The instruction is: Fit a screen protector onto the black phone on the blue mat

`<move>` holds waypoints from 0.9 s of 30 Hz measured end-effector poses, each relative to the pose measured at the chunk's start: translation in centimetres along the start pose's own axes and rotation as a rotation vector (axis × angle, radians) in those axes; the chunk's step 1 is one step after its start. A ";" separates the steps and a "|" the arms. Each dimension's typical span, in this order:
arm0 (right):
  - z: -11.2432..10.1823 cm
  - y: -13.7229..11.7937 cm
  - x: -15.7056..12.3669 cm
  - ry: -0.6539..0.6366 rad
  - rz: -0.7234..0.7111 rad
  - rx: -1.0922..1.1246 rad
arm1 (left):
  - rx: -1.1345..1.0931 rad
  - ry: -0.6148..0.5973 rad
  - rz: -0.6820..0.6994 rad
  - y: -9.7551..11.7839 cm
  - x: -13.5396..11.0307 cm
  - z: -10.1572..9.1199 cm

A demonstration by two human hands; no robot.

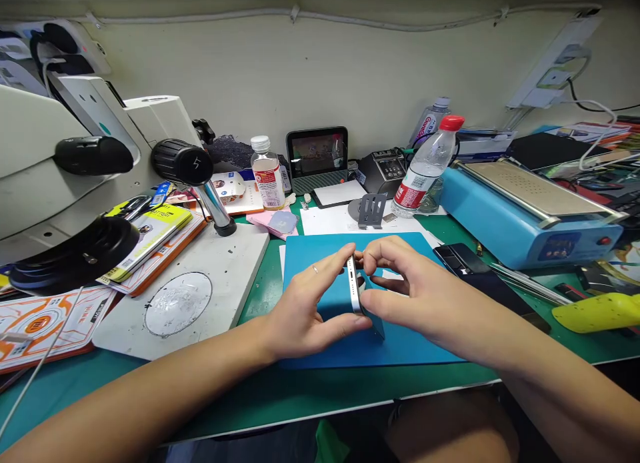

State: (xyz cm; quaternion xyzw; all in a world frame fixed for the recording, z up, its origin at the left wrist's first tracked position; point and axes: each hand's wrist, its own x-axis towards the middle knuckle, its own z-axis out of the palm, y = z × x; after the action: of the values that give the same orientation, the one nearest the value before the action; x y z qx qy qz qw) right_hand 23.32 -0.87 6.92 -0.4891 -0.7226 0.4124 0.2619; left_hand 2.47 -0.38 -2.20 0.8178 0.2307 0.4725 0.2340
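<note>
A phone with a silver edge stands on its side above the blue work mat, bottom end facing me. My left hand grips it from the left, thumb under it and fingers along its top. My right hand pinches it from the right, thumb and fingertips closed on its edge. Both forearms reach in from the bottom of the view.
A microscope on a white base stands at the left, with packaged boxes beside it. Two bottles, a small screen and a blue heating machine line the back. A yellow tool lies at the right.
</note>
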 end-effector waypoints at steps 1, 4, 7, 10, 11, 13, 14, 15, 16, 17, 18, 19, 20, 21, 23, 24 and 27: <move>0.0 0.0 0.0 -0.009 -0.003 -0.004 | 0.007 0.002 0.001 0.0 0.0 0.0; 0.0 -0.1 -0.1 -0.029 0.010 0.011 | 0.017 0.005 0.007 0.1 0.0 0.1; 0.2 -0.4 0.0 -0.041 0.048 0.043 | 0.009 0.029 0.008 0.2 0.2 0.2; 0.5 -0.6 0.1 -0.040 0.058 0.039 | 0.001 0.073 0.004 0.2 0.3 0.3; 0.5 -0.6 0.1 -0.038 0.056 0.032 | 0.000 0.084 0.004 0.2 0.3 0.4; 0.5 -0.5 0.1 -0.036 0.039 0.017 | 0.000 0.100 0.002 0.1 0.3 0.5; 0.5 -0.5 0.1 -0.035 0.026 0.002 | 0.002 0.107 0.004 0.0 0.2 0.5; 0.4 -0.4 0.1 -0.030 0.011 -0.019 | 0.003 0.113 0.009 0.0 0.2 0.5; 0.3 -0.3 0.1 -0.021 -0.006 -0.046 | 0.002 0.117 0.015 0.0 0.2 0.6; 0.2 -0.2 0.1 -0.013 -0.022 -0.074 | 0.002 0.118 0.023 -0.1 0.2 0.6; 0.1 -0.2 0.2 -0.007 -0.035 -0.101 | 0.000 0.116 0.027 -0.1 0.2 0.6; 0.1 -0.2 0.2 -0.004 -0.047 -0.120 | -0.002 0.115 0.029 0.0 0.2 0.6; 0.0 -0.3 0.3 -0.008 -0.058 -0.131 | -0.003 0.116 0.029 0.0 0.2 0.6; 0.0 -0.4 0.4 -0.012 -0.067 -0.137 | -0.003 0.117 0.027 0.0 0.3 0.5; 0.0 -0.6 0.5 -0.017 -0.075 -0.149 | -0.002 0.121 0.022 0.1 0.3 0.5; 0.1 -0.7 0.6 -0.015 -0.069 -0.155 | -0.001 0.123 0.025 0.1 0.3 0.4; 0.1 -0.8 0.6 -0.016 -0.026 -0.156 | -0.003 0.126 0.034 0.2 0.3 0.4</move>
State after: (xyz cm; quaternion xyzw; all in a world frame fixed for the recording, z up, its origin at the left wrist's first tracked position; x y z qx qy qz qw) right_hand 22.58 -0.52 7.52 -0.4954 -0.7608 0.3552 0.2227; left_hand 2.99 -0.38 -2.07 0.7898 0.2305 0.5273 0.2122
